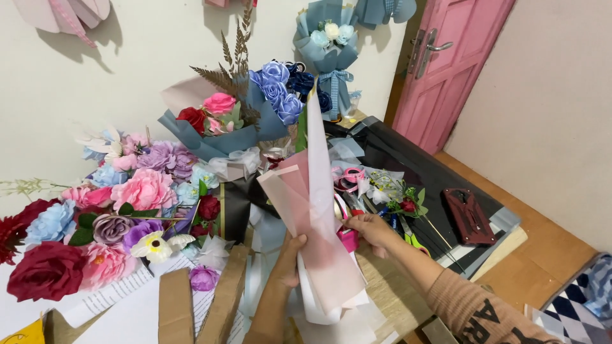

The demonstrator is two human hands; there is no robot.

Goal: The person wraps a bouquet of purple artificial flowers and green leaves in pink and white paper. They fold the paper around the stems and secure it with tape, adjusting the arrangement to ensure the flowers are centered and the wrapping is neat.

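Both hands (290, 258) (371, 230) on upright pink wrapping paper (315, 210)

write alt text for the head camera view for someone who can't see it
A person's left hand holds up a folded sheet of pink wrapping paper while the right hand reaches to a small pink tool on the cluttered table. Artificial flowers in many colours lie at left, with wrapped bouquets against the wall behind.

artificial flowers (127, 204) crowding left, bouquet (236, 121) blocking ahead, dark sheet (395, 153) open at right
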